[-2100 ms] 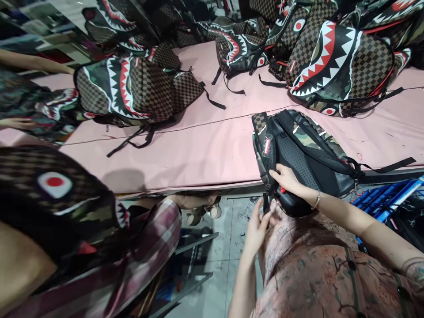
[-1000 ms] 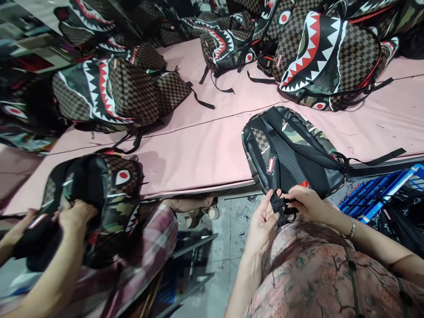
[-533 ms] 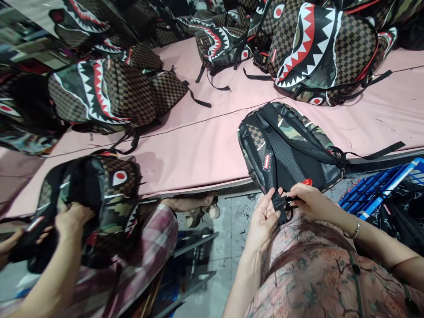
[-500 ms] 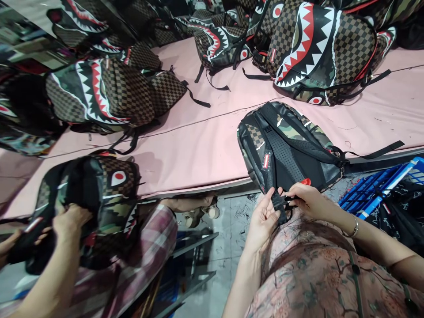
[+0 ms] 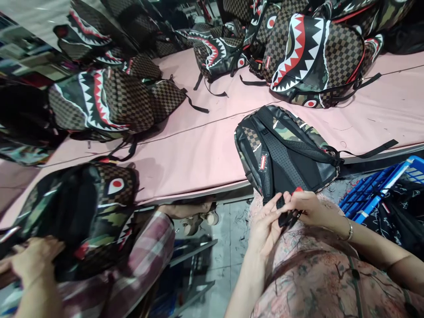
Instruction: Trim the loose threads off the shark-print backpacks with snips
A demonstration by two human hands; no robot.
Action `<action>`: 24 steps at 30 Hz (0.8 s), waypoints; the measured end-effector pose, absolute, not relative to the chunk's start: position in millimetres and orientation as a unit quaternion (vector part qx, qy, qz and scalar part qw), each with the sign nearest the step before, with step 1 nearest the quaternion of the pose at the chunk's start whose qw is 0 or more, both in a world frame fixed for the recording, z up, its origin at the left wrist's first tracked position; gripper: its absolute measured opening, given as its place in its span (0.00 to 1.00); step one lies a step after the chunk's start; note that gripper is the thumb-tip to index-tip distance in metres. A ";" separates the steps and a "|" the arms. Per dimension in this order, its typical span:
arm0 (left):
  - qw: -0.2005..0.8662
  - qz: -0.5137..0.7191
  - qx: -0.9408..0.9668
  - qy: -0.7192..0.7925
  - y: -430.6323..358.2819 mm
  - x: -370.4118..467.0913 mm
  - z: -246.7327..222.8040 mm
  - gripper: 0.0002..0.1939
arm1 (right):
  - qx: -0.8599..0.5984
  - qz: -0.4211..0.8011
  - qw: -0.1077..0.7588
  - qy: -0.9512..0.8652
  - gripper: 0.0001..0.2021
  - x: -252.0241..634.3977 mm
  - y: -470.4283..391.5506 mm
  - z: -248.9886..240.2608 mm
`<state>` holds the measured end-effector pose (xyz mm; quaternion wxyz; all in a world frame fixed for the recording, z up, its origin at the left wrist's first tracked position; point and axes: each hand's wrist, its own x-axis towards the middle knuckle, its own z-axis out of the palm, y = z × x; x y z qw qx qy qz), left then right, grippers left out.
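Note:
A backpack (image 5: 288, 152) with black mesh back, camouflage and checked parts lies strap side up at the table's front edge, its lower end over my lap. My left hand (image 5: 265, 223) holds a black strap end (image 5: 281, 212) from the bag between thumb and fingers. Close beside it, my right hand (image 5: 306, 207) is closed on something red-handled (image 5: 297, 190), most of it hidden by the fingers, with its dark lower part against the strap. A red-and-white tag (image 5: 263, 162) hangs on the bag's left shoulder strap.
On the pink table (image 5: 185, 150) lie shark-mouth backpacks, one large (image 5: 308, 57) behind mine and another (image 5: 99, 101) at left. A co-worker's hand (image 5: 36, 260) is at a backpack (image 5: 112, 198) at lower left. A blue crate (image 5: 377, 190) with dark fabric stands at right.
Both my hands have shifted slightly down, with the strap end now pinched higher between them. The co-worker's hand has moved left and down on the other bag. The view has shifted slightly.

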<state>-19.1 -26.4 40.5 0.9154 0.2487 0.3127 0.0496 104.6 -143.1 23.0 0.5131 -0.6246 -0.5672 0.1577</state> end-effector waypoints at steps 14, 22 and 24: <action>0.666 0.186 0.626 0.361 -39.3 -31.0 22.3 0.09 | -0.742 0.146 0.569 -0.322 0.11 97.6 -136.3 6.0; 0.669 0.167 0.621 0.373 -40.9 -31.1 19.3 0.11 | -0.740 -0.062 0.346 -0.573 0.09 116.8 -167.0 2.6; 0.684 0.149 0.606 0.378 -41.9 -31.8 19.5 0.12 | -0.735 -0.045 0.321 -0.595 0.10 121.3 -170.1 3.1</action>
